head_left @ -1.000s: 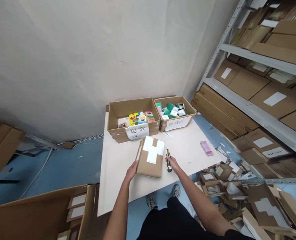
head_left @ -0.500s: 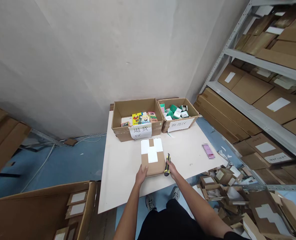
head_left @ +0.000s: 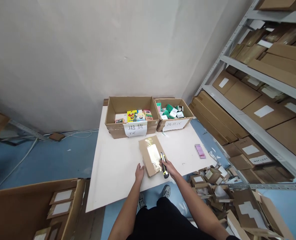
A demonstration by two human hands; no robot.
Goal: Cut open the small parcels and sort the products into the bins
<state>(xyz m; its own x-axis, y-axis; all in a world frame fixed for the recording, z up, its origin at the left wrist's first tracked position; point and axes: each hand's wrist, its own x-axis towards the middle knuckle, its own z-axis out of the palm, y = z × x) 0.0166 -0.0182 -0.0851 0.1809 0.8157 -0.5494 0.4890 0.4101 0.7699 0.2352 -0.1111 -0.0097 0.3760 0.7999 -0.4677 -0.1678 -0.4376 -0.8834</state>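
Observation:
A flat brown cardboard parcel [head_left: 150,156] lies on the white table [head_left: 113,166], its top shiny with clear tape. My left hand [head_left: 139,172] rests against the parcel's near left corner, fingers curled on its edge. My right hand [head_left: 168,167] is closed around a yellow and black utility knife [head_left: 163,163], held at the parcel's right edge.
Two open cartons stand at the table's back: a left one [head_left: 130,115] with colourful small boxes, a right one [head_left: 174,113] with green and white boxes. Metal shelving [head_left: 257,83] with cartons fills the right. Torn cardboard scraps [head_left: 227,193] litter the floor. A large open carton [head_left: 38,206] sits lower left.
The parcel has been turned over: its side with white labels faced up before, and a taped brown side faces up now. Both hands stayed at its near edge, the knife still in my right.

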